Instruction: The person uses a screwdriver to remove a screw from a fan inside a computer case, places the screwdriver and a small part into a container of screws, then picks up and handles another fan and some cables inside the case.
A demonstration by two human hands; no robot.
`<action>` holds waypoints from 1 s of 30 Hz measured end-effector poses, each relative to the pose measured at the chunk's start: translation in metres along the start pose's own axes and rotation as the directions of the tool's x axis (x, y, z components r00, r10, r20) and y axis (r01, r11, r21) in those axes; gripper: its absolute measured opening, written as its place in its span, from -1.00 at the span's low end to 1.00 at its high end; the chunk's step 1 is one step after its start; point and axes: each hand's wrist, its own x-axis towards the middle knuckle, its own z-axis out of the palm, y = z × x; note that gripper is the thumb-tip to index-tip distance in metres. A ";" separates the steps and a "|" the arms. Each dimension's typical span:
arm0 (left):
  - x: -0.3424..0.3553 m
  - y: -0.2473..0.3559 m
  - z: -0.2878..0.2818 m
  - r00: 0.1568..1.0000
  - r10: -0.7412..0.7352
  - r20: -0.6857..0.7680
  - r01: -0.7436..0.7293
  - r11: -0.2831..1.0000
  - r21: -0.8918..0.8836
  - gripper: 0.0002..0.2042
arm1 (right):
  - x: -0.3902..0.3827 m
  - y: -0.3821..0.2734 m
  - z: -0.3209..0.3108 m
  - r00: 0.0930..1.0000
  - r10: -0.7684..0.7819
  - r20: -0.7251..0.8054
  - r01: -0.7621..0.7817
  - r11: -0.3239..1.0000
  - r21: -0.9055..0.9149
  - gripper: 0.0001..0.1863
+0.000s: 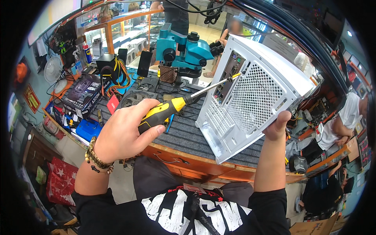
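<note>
At the white case [254, 98], hands [127, 127] reach forward.

Fingers of the right hand [276, 126] hiding behind the white computer case [250, 94], tip of the screwdriver [177, 104] showing too small to confirm contact, standing person [176, 16] running past the top edge, cardboard box [315, 227] past the bottom

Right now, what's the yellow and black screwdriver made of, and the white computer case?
The screwdriver's handle looks like hard yellow plastic with matte black, maybe rubbery, grip parts. Its shaft seems to be bare metal, because it's thin and silvery. The computer case is probably white-painted metal: its back is punched with neat holes. Its smooth outer panel could be metal or plastic.
</note>
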 end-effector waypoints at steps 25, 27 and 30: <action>0.008 0.011 -0.018 0.997 0.023 0.080 -0.018 0.998 -0.058 -0.54 | 0.004 0.000 0.006 1.000 -0.012 -0.001 0.012 1.000 0.017 0.31; 0.007 0.005 -0.015 0.996 0.026 0.088 -0.017 0.995 -0.102 -0.54 | 0.005 -0.001 0.007 1.000 -0.009 0.001 0.009 1.000 0.027 0.31; 0.004 0.004 -0.009 0.993 -0.013 0.121 0.037 0.980 -0.195 -0.55 | 0.006 -0.002 0.011 1.000 -0.019 -0.005 0.019 1.000 0.023 0.30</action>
